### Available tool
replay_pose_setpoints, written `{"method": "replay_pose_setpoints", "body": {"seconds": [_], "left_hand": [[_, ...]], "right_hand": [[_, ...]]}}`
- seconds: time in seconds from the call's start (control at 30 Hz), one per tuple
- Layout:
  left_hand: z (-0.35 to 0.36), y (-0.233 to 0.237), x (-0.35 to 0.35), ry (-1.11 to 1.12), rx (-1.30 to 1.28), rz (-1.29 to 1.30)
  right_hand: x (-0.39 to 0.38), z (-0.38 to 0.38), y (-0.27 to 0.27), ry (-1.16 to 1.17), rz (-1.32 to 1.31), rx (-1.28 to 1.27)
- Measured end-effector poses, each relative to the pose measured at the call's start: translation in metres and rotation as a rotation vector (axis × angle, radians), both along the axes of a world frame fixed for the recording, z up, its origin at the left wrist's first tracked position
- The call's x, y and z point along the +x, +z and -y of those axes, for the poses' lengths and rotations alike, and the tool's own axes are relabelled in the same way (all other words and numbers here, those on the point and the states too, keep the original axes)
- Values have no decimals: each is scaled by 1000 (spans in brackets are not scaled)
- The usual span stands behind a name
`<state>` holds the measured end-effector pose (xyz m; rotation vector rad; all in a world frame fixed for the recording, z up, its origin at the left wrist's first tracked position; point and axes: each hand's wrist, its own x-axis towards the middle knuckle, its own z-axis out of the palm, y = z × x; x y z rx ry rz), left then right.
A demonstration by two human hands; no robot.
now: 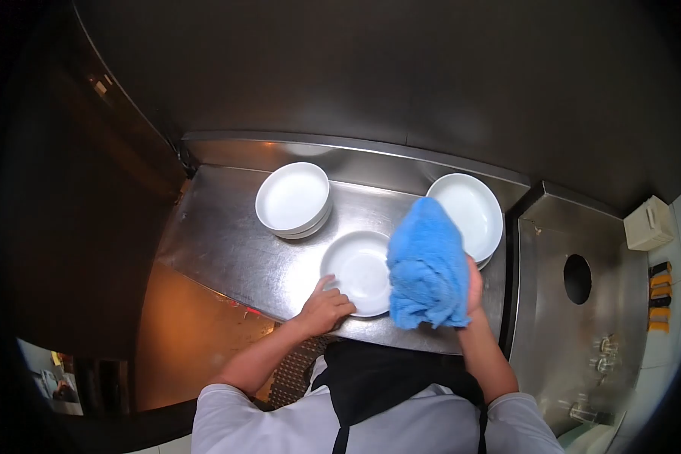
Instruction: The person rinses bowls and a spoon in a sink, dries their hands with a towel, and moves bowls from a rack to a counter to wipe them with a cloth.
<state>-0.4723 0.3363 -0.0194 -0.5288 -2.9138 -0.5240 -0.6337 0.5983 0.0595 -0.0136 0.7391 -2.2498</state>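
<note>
A white bowl (pixel 356 272) rests on the steel counter (pixel 227 227) in front of me. My left hand (pixel 327 309) grips its near left rim, thumb toward the inside. My right hand (pixel 473 291) holds a bunched blue cloth (pixel 427 265), which hides most of its fingers and covers the bowl's right edge. Behind the cloth at the right stands another white bowl (pixel 473 212), with a rim showing beneath it. To the back left is a stack of white bowls (pixel 293 198).
A raised steel ledge (pixel 356 148) runs along the counter's back. At the right, beyond a dark gap, is a steel surface (pixel 545 303) with a round hole (pixel 577 278). Yellow-and-black handles (pixel 660 295) and a white box (pixel 648 225) are at the right wall.
</note>
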Motion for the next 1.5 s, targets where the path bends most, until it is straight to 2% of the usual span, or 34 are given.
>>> {"method": "replay_pose_setpoints", "body": {"seconds": [0.03,0.13,0.17,0.23,0.33,0.5,0.7,0.83,0.93,1.03,1.1,1.23,1.33,1.43,1.5], "left_hand": [[-4,15,0,-14,46,-112],[-9,46,17,63,156,-80],[-6,54,20,65,165,-146],[3,73,13,164,68,-310],[32,92,-17,337,-111,-486],[86,76,-66,618,-103,-433],[102,51,-79,719,-122,-375],[99,47,-82,737,-60,-343],[96,46,-82,728,-36,-329],[93,43,-83,719,-20,-322],[93,42,-82,713,-44,-332],[97,41,-82,740,-15,-185],[78,63,-77,672,-8,-382],[58,65,-68,579,-42,-687],[21,45,-65,680,593,-517]], "right_hand": [[-2,-12,1,-19,-9,-37],[2,-48,6,-45,-38,-357],[0,-61,-3,-80,-30,-308],[-2,-83,-26,-146,-2,-204],[4,-85,8,-157,-170,-382],[10,-95,5,-156,-126,-397],[8,-109,-10,-245,-240,-308],[12,-110,-7,-314,-184,-219],[14,-108,-9,-280,-137,-221],[9,-102,-19,-179,-171,-376],[17,-92,-10,-171,-136,-363],[9,-70,0,-161,-218,-285],[15,-74,-4,-133,-197,-303],[16,-73,-2,-147,-191,-305],[18,-74,-2,-161,-183,-297]]}}
